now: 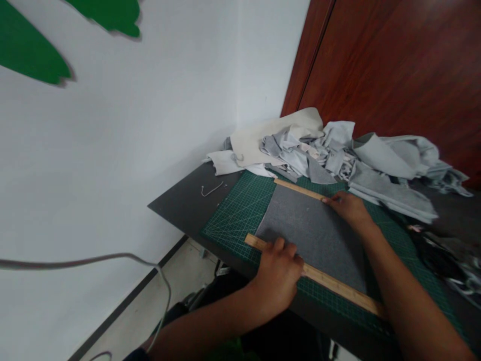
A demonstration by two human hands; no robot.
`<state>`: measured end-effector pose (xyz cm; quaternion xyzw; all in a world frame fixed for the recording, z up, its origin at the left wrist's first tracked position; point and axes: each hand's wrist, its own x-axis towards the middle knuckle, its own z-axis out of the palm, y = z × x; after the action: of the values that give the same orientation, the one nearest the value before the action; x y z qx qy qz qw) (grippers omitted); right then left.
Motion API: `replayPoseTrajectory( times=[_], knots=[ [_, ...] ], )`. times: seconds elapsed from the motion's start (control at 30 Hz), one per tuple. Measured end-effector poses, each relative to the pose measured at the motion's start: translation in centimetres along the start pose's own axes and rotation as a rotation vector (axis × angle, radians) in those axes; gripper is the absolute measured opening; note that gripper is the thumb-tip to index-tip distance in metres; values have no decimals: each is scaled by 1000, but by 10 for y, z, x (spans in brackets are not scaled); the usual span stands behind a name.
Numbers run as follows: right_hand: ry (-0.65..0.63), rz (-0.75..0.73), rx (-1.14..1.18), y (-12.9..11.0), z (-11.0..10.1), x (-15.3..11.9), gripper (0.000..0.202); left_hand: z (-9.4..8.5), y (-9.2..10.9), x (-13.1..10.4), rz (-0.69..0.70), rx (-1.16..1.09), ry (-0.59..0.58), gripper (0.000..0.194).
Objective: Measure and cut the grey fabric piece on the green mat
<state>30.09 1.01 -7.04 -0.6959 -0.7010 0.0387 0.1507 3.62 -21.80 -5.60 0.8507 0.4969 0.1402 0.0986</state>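
Note:
A piece of dark grey fabric [306, 225] lies flat on a green cutting mat [236, 210]. Along its near edge runs a wooden ruler [338, 287], and my left hand [278, 273] is closed over it with curled fingers. A second wooden strip, seemingly another ruler [296, 188], lies along the fabric's far edge. My right hand [349, 210] reaches across the fabric and pinches that far strip near its right end. My right forearm covers the right end of the near ruler and part of the fabric's right side.
Grey and cream fabric scraps [289, 150] are heaped at the back against the wall and the reddish wooden door [394, 70]. A bent thread or wire [212, 189] lies on the dark tabletop [184, 200]. A grey cable [128, 255] hangs at left.

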Motion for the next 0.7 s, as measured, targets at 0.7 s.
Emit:
replayPoseTrajectory(
  times=[0.7],
  knots=[
    [-139,23,-94,-23,-13,-9,36,15,-10,5,135,30,161,28]
  ],
)
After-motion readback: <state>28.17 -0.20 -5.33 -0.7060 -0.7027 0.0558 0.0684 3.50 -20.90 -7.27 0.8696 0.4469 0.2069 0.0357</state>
